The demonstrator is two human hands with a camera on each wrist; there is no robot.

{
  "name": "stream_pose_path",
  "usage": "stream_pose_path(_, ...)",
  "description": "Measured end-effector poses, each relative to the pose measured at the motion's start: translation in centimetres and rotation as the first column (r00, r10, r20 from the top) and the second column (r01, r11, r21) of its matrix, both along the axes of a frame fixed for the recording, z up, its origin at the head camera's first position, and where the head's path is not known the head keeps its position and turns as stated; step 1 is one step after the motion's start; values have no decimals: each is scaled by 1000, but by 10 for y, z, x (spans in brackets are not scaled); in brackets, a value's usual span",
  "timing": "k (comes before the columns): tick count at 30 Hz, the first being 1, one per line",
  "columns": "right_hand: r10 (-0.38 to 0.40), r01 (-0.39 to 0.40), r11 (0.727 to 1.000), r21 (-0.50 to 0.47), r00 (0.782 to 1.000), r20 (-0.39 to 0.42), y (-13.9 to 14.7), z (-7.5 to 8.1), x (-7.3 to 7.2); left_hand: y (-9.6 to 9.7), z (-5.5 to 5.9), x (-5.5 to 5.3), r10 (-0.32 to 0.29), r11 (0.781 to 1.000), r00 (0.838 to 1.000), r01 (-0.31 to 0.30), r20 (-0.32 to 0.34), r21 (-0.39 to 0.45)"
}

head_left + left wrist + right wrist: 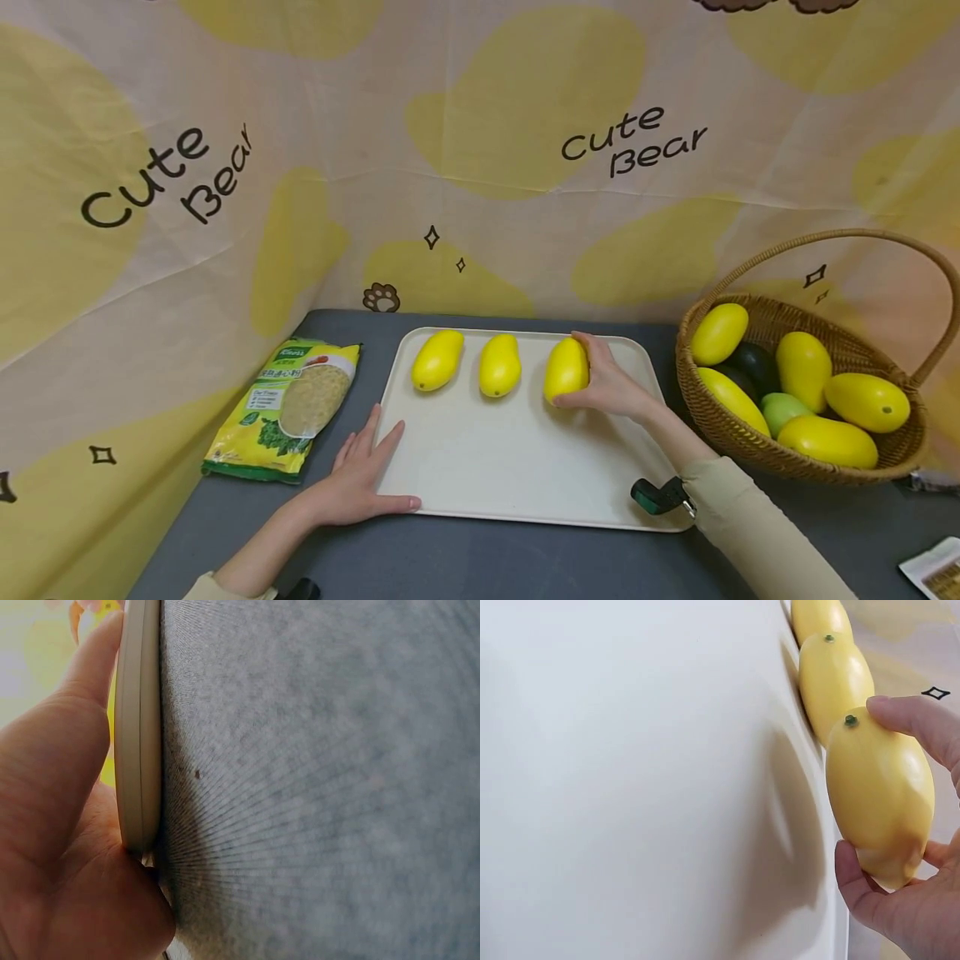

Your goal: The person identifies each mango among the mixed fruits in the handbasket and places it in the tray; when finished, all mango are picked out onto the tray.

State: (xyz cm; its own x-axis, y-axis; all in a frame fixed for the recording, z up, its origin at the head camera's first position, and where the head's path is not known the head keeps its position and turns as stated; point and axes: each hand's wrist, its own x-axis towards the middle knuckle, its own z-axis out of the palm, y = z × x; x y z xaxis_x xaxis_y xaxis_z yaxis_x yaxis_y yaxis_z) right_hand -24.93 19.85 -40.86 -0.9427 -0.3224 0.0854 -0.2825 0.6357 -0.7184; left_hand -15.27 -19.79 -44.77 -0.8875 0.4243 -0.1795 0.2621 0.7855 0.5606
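A cream tray lies on the dark table, with three yellow mangoes in a row along its far side. The rightmost mango is held by my right hand, thumb at its near end and fingers at the far end. In the right wrist view this mango has a small green stem spot and casts a shadow on the tray. The middle mango and left mango lie apart from it. My left hand rests spread at the tray's near left corner, its thumb along the tray edge.
At the right stands a wicker basket with a tall handle, holding several yellow mangoes, a green fruit and dark ones. A yellow pasta bag lies left of the tray. Behind the table hangs a printed cloth. A packet shows at the lower right.
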Motion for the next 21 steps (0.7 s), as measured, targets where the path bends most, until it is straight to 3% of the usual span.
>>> stream_pose_path(9,-33,35,999,-23,997,68,-8,-3,-6,-1,-2,-1,-5,1000,1000,5,-8,2)
stream_pose_path(21,-29,29,1000,-1,996,80,-13,-8,-10,0,1,1,-1,1000,1000,1,-4,9)
